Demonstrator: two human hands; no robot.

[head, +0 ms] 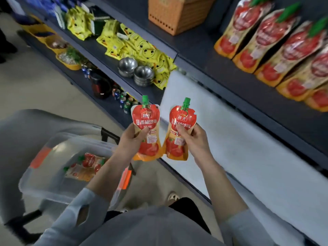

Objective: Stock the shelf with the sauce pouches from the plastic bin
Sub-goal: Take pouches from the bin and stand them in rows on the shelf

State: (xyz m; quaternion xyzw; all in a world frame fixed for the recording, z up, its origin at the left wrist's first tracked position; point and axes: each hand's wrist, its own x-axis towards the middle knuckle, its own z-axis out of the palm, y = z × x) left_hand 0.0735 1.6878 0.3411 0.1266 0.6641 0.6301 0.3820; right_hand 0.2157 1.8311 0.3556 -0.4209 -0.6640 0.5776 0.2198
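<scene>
My left hand (132, 139) grips a red and orange sauce pouch (146, 119) with a green cap, held upright. Beside it, my right hand (193, 139) grips a second sauce pouch (181, 121) of the same kind, also upright. Both pouches hang in the air in front of the dark shelf (248, 89). On that shelf at the upper right stands a row of several matching pouches (276, 48). The clear plastic bin (44, 178) sits low at the left, with a few pouches (85, 166) lying inside.
An orange basket (177, 13) stands on the shelf left of the row. Yellow duck packets (140, 47) and steel bowls (136, 70) fill the shelf to the left, with cans (122, 100) below. A white ledge (230, 139) runs under the shelf.
</scene>
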